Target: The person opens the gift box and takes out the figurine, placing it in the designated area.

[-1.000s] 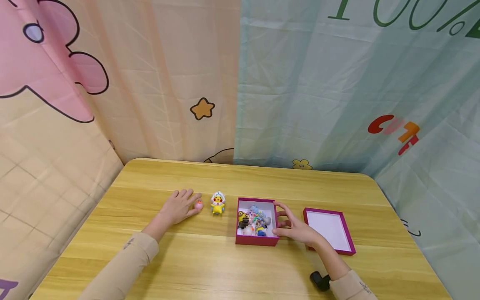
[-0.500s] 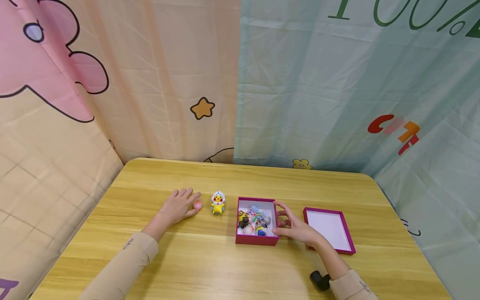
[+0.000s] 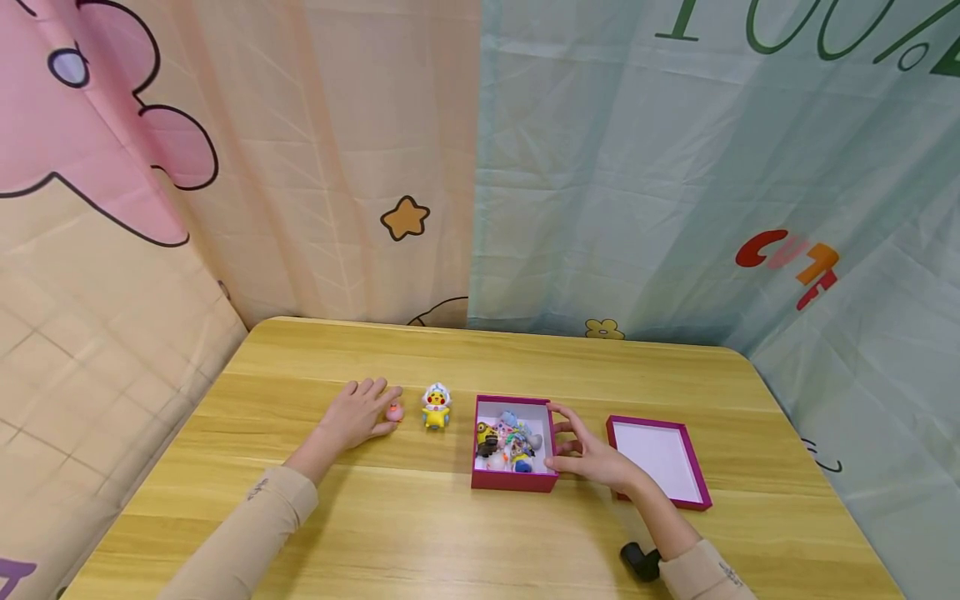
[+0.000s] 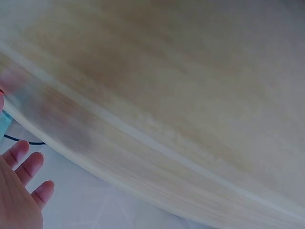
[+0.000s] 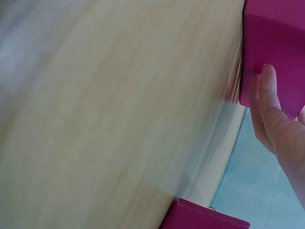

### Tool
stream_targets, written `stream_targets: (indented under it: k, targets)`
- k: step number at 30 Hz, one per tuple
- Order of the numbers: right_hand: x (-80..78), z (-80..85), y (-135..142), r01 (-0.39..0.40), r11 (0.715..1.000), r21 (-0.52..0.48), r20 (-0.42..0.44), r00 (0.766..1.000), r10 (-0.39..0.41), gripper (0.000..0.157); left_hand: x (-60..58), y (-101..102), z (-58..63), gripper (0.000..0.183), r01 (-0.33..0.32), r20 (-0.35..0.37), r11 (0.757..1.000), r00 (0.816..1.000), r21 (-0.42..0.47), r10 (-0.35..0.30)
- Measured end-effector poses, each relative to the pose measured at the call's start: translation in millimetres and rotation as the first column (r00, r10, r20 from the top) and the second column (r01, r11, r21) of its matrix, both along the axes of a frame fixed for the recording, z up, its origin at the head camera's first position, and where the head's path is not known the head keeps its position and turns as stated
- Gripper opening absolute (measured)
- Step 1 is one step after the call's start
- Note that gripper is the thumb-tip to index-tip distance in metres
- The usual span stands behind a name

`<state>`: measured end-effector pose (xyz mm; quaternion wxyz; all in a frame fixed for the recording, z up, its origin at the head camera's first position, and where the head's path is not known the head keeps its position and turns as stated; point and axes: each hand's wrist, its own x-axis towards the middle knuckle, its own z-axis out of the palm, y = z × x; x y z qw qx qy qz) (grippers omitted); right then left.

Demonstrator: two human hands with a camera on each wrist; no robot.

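Pink toy (image 3: 394,413) nudged slightly left, position seemingly unsettled; left hand (image 3: 358,413) flanks it, pinch unclear; right hand (image 3: 588,455), fingers extended, touches box (image 3: 513,482)

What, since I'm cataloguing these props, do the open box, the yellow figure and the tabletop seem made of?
Open box: probably rigid cardboard, smooth magenta outside, white inside; thin, crisp-edged walls.
Yellow figure: likely moulded plastic, from its rounded shape and bright colours; too small to judge gloss.
Tabletop: smooth wood or wood-look laminate, from its streaked grain.
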<state>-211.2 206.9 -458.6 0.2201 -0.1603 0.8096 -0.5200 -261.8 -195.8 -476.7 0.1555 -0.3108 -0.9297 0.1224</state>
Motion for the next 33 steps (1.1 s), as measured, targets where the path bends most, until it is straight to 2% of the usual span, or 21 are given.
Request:
stream_targets:
  k: [11,23,28,33]
  targets:
    - [-0.4,-0.4,0.8,-0.002,1.0,-0.01,0.005,1.0,0.002,0.081,-0.8,1.0,-1.2,0.046,0.014,-0.022,1.0,1.0,0.004,-0.014]
    - [-1.2,-1.7,1.1,-0.002,1.0,-0.006,0.004,1.0,0.002,0.081,-1.2,0.2,-1.6,0.052,0.002,0.001,0.999,1.0,0.037,-0.003]
    - [-1.3,-0.8,0.6,-0.004,1.0,-0.006,0.005,1.0,0.004,0.081,-3.0,2.7,5.3,0.06,-0.025,0.064,0.993,0.998,0.119,0.017]
    - [-1.2,0.0,0.1,-0.003,1.0,-0.003,0.01,1.0,0.003,0.081,-4.3,13.3,20.9,0.059,-0.038,0.097,0.987,0.995,0.155,0.023]
